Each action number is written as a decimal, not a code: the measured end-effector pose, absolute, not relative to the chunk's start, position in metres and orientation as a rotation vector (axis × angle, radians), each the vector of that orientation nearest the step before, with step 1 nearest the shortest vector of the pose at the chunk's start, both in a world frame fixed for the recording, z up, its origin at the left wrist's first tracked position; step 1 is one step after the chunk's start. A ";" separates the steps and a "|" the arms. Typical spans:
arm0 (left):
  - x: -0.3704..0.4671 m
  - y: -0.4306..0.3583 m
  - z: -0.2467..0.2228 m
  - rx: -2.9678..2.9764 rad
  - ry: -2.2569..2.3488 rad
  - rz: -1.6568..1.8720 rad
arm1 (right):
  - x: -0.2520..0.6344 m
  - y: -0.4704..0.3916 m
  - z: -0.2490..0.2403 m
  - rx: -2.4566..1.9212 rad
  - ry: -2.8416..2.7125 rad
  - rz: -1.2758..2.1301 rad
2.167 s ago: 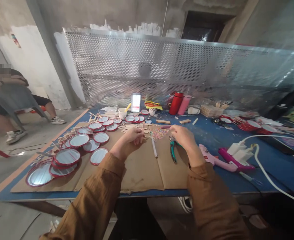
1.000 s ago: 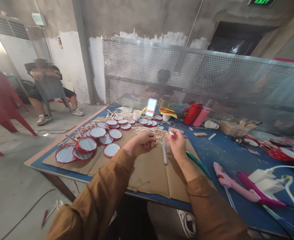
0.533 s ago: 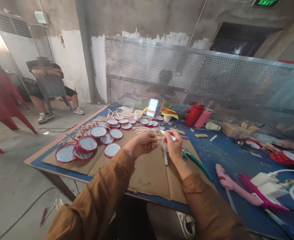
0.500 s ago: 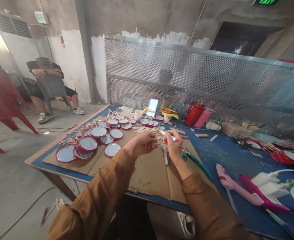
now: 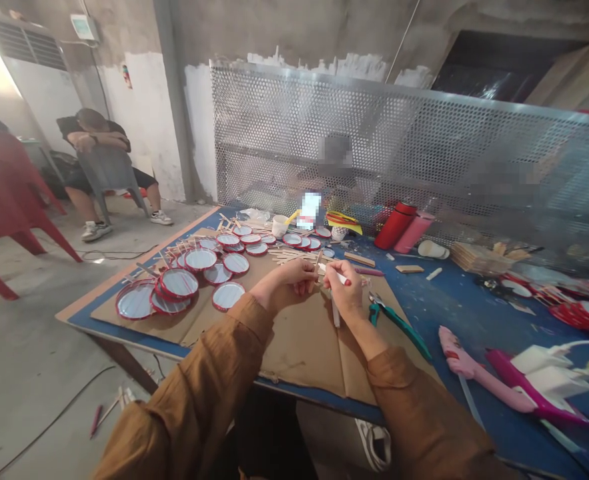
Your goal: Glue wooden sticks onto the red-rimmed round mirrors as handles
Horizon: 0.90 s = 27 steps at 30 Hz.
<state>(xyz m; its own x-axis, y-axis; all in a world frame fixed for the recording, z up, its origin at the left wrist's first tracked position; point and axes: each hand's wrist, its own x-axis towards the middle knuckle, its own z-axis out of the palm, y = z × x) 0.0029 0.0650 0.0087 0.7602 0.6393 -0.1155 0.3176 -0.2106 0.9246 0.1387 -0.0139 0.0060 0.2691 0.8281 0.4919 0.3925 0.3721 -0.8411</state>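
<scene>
My left hand (image 5: 294,277) is closed on a small wooden stick (image 5: 319,261), which stands nearly upright from the fingertips. Just to its right, my right hand (image 5: 347,290) grips a white marker pen (image 5: 335,273) with a red end, its tip turned toward the stick. Both hands are over a brown cardboard sheet (image 5: 299,353). A whitish stick-like piece (image 5: 335,313) lies below the right hand, partly hidden by it. Pliers with teal handles (image 5: 404,327) rest right of that hand. Loose wooden sticks (image 5: 291,255) lie behind the left hand.
Red-rimmed round discs (image 5: 179,283) are piled at left. A pink glue gun (image 5: 474,373) and white plugs (image 5: 549,370) lie at right. Red (image 5: 395,225) and pink (image 5: 414,232) bottles stand at the back, before a perforated metal screen (image 5: 274,133). A person (image 5: 99,147) sits at far left.
The whole view has shifted slightly, with the table things a little further right. Both hands keep their holds on the stick and the marker pen, still close together.
</scene>
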 end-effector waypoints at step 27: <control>0.003 0.066 0.008 1.834 0.713 0.357 | 0.139 -0.013 0.006 -1.236 -1.320 0.442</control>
<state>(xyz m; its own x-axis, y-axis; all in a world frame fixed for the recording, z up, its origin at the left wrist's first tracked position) 0.0028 0.0658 0.0079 0.7747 0.6255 -0.0925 0.3010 -0.2362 0.9239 0.1391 -0.0131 0.0060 0.2808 0.8331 0.4765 0.3785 0.3601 -0.8527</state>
